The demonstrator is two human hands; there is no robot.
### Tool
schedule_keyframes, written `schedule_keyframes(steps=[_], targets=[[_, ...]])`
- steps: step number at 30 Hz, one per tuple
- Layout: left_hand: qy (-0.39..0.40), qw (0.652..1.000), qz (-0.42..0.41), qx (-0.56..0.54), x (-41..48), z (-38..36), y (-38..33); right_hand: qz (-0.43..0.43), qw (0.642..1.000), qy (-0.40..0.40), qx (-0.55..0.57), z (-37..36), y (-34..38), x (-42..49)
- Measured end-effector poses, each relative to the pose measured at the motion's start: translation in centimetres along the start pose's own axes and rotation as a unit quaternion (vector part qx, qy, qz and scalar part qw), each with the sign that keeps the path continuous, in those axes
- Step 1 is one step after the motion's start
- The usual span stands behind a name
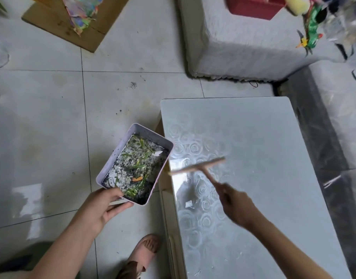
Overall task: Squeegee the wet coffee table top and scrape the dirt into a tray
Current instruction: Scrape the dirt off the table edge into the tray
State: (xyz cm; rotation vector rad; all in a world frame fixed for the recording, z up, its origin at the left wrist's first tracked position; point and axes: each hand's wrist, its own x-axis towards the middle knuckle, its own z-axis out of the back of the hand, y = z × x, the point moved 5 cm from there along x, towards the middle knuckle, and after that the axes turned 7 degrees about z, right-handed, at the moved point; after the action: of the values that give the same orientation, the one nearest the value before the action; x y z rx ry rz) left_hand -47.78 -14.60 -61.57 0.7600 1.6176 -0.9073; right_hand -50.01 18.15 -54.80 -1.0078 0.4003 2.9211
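Observation:
A pale lilac tray (120, 147) holds dirty water, black grit and green leaf scraps. My left hand (101, 208) grips its near corner and holds it beside the left edge of the coffee table (259, 137), just below the top's level. The table top is glossy white with a rose pattern. My right hand (236, 204) grips the handle of a pinkish squeegee (197, 167), which is blurred with motion. Its blade lies over the table's left part, its left end close to the tray's right rim.
A white-covered sofa (243, 47) stands beyond the table, with a red cushion and toys on it. Black dirt specks dot the tiled floor (132, 85). Cardboard (58, 23) lies at the upper left. My sandalled foot (144, 252) is by the table's near left side.

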Motion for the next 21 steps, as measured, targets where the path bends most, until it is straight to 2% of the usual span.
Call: schedule_keyframes(steps=[3, 4, 8, 10, 13, 17, 21], targets=[[0.004, 1.000, 0.004, 0.012, -0.5, -0.5, 0.3, -0.023, 0.996, 0.071, -0.049, -0.1, -1.7, -3.0], [0.005, 1.000, 0.006, 0.016, -0.7, -0.7, 0.4, -0.023, 0.995, 0.071, -0.060, 0.7, -1.5, -2.8], [0.008, 0.999, 0.011, 0.030, -1.1, -1.5, 0.8, 0.076, 0.994, -0.031, -0.074, 4.9, 2.4, 2.2], [0.009, 0.999, 0.006, 0.031, -1.3, -2.0, 1.0, 0.059, 0.996, -0.045, -0.052, 6.3, 3.4, 5.8], [0.007, 0.999, 0.007, 0.033, -1.1, -2.6, 1.2, 0.016, 0.999, -0.023, -0.025, 5.9, 3.1, 8.1], [0.006, 0.999, 0.007, 0.045, -1.0, -3.2, 1.7, 0.004, 1.000, -0.013, -0.027, 1.4, -0.8, 2.4], [0.010, 0.998, 0.020, 0.057, -1.3, -4.2, 2.5, -0.085, 0.994, 0.066, -0.024, -2.7, -6.9, -6.4]])
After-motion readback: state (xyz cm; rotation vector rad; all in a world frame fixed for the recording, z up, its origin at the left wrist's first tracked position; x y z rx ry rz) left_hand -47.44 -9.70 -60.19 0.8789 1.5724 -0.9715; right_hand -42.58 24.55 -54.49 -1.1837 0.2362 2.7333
